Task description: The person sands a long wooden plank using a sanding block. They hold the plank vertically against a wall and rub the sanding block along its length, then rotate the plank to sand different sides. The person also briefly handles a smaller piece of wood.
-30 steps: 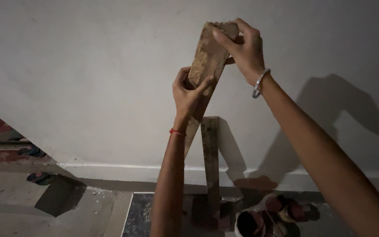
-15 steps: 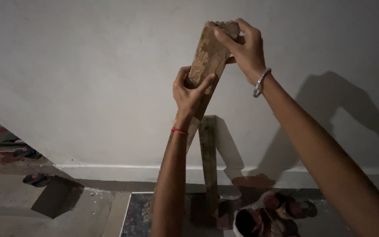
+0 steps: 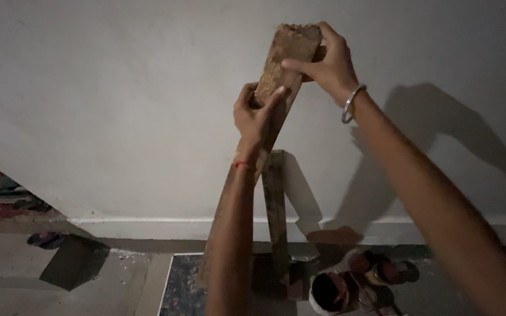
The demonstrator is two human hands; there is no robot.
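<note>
Both hands clamp the tilted wooden plank [image 3: 276,88], left hand [image 3: 257,117] mid-board, right hand [image 3: 323,61] atop; a loosened grip could drop it onto the paint cans [image 3: 352,284].

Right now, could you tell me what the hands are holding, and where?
Both grip a worn wooden plank: the right hand at its top end, the left hand just below.

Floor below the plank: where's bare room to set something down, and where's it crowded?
Free: the pale floor at lower left, between the dark slab, the skirting and the dark mat. Crowded: lower right, where paint tins cluster beside the upright board. Both hands, left hand and right hand, grip the plank.
</note>
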